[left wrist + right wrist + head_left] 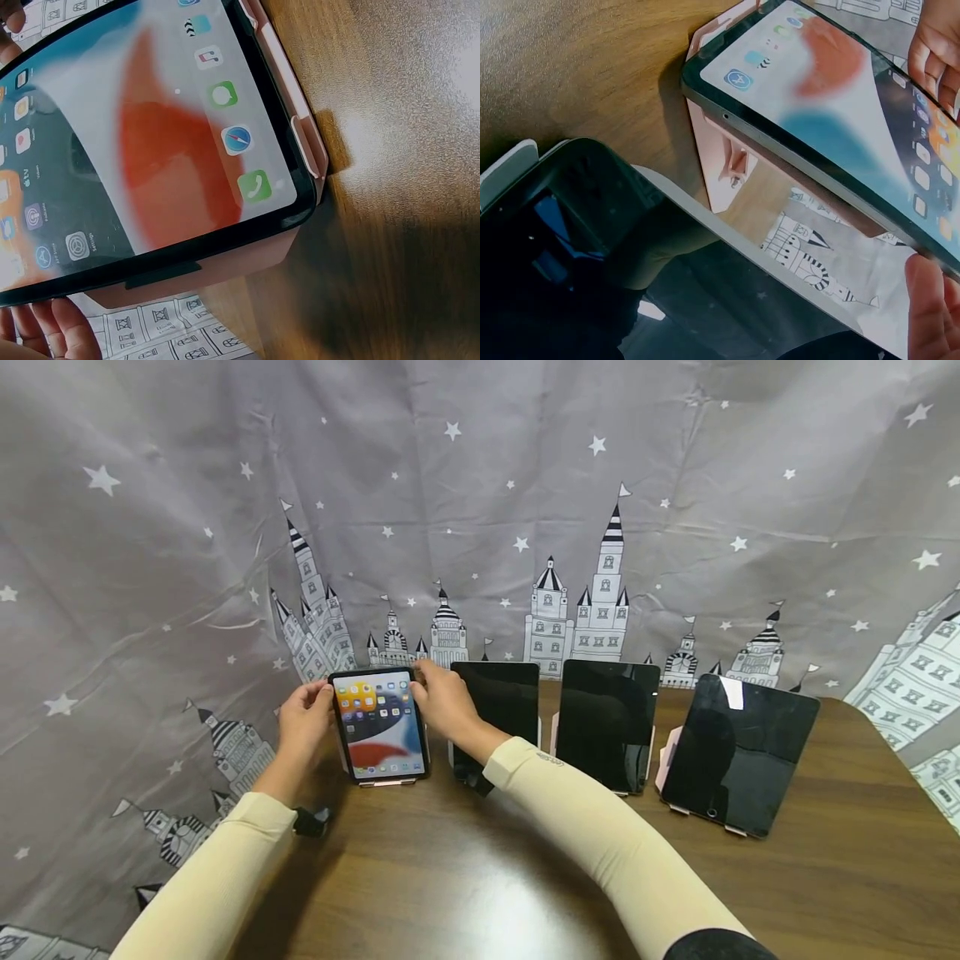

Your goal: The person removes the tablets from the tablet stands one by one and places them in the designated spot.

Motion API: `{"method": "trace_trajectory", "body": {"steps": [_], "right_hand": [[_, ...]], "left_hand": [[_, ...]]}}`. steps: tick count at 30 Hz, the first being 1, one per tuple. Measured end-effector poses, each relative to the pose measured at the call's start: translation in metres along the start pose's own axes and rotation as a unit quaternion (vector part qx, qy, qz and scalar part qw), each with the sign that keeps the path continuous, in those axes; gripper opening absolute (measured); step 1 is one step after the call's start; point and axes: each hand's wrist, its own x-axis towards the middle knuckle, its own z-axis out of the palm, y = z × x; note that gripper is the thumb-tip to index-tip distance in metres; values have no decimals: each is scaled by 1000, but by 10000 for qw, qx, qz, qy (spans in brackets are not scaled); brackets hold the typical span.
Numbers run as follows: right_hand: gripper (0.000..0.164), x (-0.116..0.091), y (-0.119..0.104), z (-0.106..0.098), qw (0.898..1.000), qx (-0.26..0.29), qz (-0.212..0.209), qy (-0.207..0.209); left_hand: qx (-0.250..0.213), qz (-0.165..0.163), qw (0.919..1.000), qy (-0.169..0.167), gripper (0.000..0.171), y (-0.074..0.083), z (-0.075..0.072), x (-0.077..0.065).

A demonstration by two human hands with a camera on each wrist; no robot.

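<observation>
A tablet (pixel 381 735) with a lit home screen of app icons stands upright on a pink stand (pixel 387 783) at the left of the row. My left hand (pixel 303 722) grips its upper left edge, thumb toward the front. At its upper right corner my right hand (pixel 447 703) pinches the frame between thumb and fingers. In the left wrist view the tablet's lower edge sits in the lip of the pink stand (pixel 306 146). The right wrist view shows the side of the lit tablet (pixel 810 161) close to a dark tablet (pixel 727 300).
Three dark-screened tablets stand to the right: one (pixel 506 693) partly behind my right forearm, a middle one (pixel 607 718), and one with a home button (pixel 738 760), turned at an angle. Behind the wooden table (pixel 420 877) hangs a grey castle-print curtain (pixel 480 485).
</observation>
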Motion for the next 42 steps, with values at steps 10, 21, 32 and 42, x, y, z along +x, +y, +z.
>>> {"method": "trace_trajectory", "body": {"steps": [10, 21, 32, 42], "right_hand": [[14, -5, 2, 1, 9986, 387, -299, 208], [11, -10, 0, -3, 9972, 644, -245, 303], [12, -19, -5, -9, 9920, 1181, -184, 396], [12, -34, -6, -6, 9832, 1808, 84, 240]], "left_hand": [[-93, -39, 9999, 13, 24, -1, -6, -3], [-119, 411, 9991, -32, 21, 0, -10, -9], [-872, 350, 9952, -268, 8, 12, -15, -19], [-726, 56, 9958, -554, 5, 14, -21, -28]]}}
